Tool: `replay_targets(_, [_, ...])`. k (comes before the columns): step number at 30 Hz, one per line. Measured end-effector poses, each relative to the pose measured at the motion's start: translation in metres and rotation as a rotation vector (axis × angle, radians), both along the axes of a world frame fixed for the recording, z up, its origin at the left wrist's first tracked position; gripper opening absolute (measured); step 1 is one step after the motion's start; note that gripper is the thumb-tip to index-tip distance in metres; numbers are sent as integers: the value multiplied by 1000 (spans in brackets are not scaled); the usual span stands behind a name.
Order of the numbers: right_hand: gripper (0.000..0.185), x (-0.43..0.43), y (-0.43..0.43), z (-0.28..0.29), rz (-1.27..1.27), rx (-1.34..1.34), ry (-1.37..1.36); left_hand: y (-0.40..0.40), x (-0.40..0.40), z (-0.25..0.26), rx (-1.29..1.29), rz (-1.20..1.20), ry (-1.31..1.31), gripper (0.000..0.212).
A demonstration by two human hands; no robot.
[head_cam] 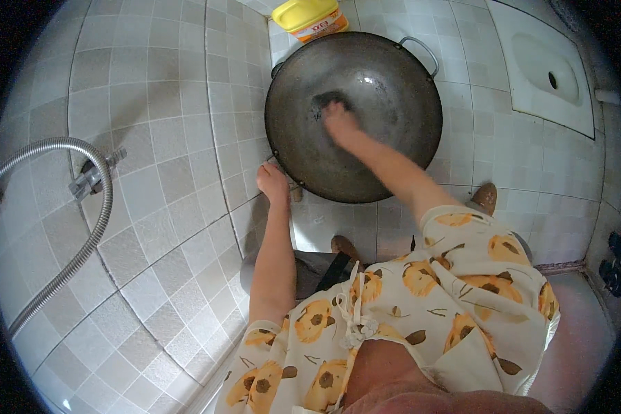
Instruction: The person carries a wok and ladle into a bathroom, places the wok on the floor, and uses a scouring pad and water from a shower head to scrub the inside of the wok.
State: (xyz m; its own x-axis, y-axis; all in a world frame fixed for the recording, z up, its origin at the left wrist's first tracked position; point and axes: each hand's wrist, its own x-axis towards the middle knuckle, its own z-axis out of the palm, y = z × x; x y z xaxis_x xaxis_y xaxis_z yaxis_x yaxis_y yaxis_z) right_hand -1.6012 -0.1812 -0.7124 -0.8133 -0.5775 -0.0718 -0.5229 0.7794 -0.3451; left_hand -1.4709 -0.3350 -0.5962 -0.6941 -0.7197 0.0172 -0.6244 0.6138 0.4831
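A large dark metal wok rests near the wall corner, its hollow side facing up. Deep inside it, left of the middle, my right hand presses fingers-down on a dark scouring pad. Motion blur and the fingers hide much of that pad. At the wok's lower left rim my left hand is closed around a side handle, which is mostly covered by the fingers. The opposite loop handle sticks out free at the upper right.
A yellow-lidded plastic tub bearing writing stands behind the wok. A squat toilet pan is set in the tiled floor at right. Along the left tiled wall, a metal shower hose hangs by a valve. My brown shoes are below.
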Motion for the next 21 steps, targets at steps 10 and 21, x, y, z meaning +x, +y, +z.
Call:
replay_targets(10, [44, -2, -2, 7, 277, -175, -204, 4, 4, 1, 58, -24, -129, 32])
replay_targets(21, [69, -3, -13, 21, 213, -104, -332, 12, -16, 20, -96, -146, -14, 39])
